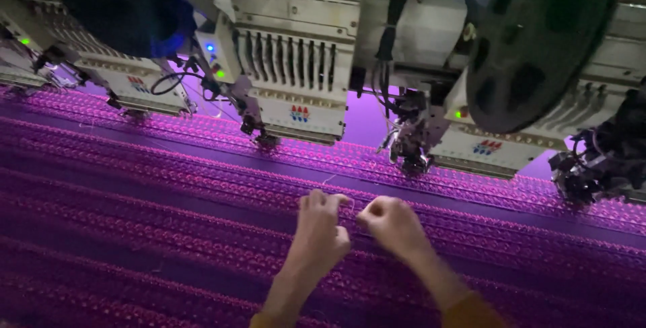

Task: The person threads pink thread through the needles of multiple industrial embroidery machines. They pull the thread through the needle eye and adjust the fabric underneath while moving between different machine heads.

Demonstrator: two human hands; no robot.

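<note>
Both of my hands reach out over a wide purple fabric (134,234) covered in rows of pink embroidered pattern. My left hand (320,228) rests on the cloth with its fingertips pinched together at a stitched row. My right hand (390,224) is curled close beside it, fingers closed as if pinching a fine thread on the same row; the thread itself is too thin to make out. The two hands nearly touch. Orange sleeve cuffs show at both wrists.
A row of white embroidery machine heads (296,79) hangs over the far side of the fabric, needles (412,160) just beyond my hands. A large dark spool (538,39) sits at the upper right, a dark shape (114,5) at the upper left.
</note>
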